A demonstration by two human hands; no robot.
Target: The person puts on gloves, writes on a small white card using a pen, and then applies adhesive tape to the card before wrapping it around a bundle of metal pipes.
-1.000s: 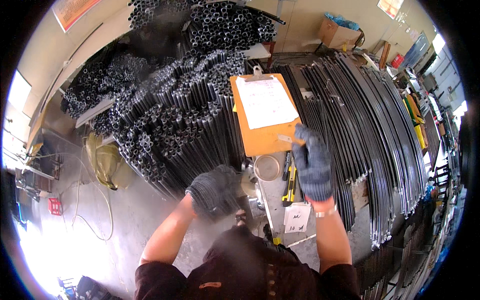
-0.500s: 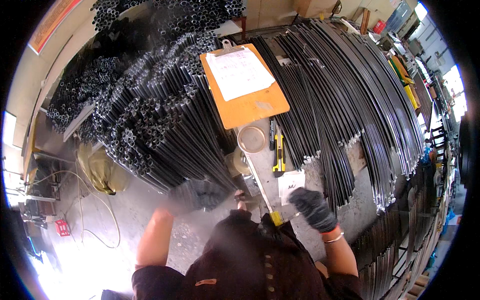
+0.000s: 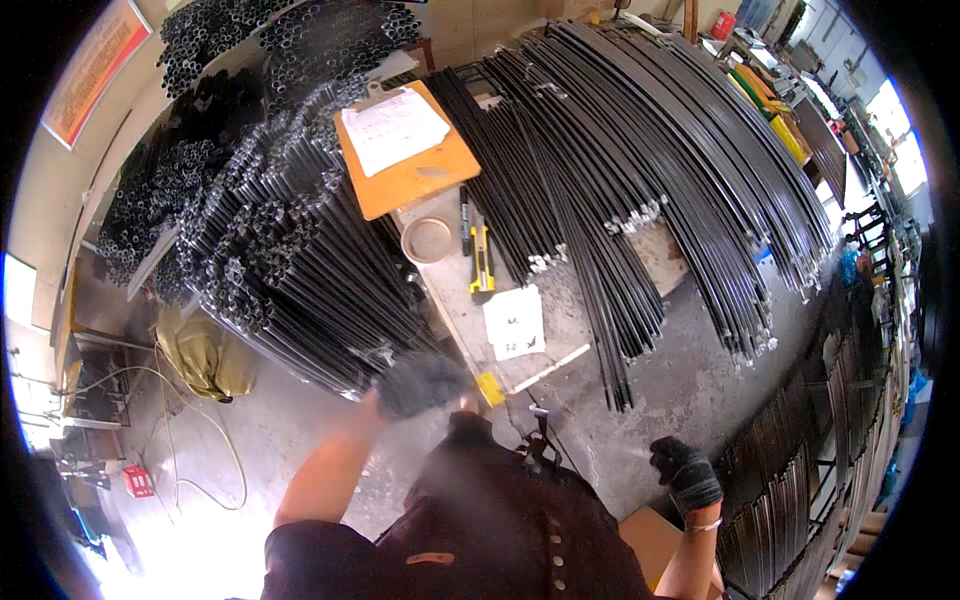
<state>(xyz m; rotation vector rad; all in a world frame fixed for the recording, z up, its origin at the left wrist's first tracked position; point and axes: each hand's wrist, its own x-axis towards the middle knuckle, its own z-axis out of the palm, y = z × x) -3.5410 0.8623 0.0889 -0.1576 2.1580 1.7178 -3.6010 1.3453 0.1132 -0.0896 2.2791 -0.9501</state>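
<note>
My left hand (image 3: pixel 418 383), in a dark glove and blurred by motion, hangs at the near end of the stack of black metal tubes (image 3: pixel 290 270); whether it holds anything I cannot tell. My right hand (image 3: pixel 687 470), also gloved, is low at the right above the grey floor with its fingers curled and nothing visible in them. An orange clipboard (image 3: pixel 410 170) with a paper sheet lies on the tubes. Beside it on a narrow bench lie a round lid (image 3: pixel 428 240), a yellow utility knife (image 3: pixel 482 262), a marker (image 3: pixel 464 212) and white paper slips (image 3: pixel 514 322).
Long thin black rods (image 3: pixel 640 170) fan across the right. More tube ends (image 3: pixel 290 40) pile up at the back. An olive bag (image 3: pixel 205 358) and cables lie on the floor at left. A cardboard box (image 3: pixel 652 540) sits by my right side. Racks of dark parts (image 3: pixel 800 480) line the right edge.
My right hand left the clipboard and dropped low to the right. My left hand stayed near the tube ends. The view swung so that the clipboard and bench now sit farther up and left.
</note>
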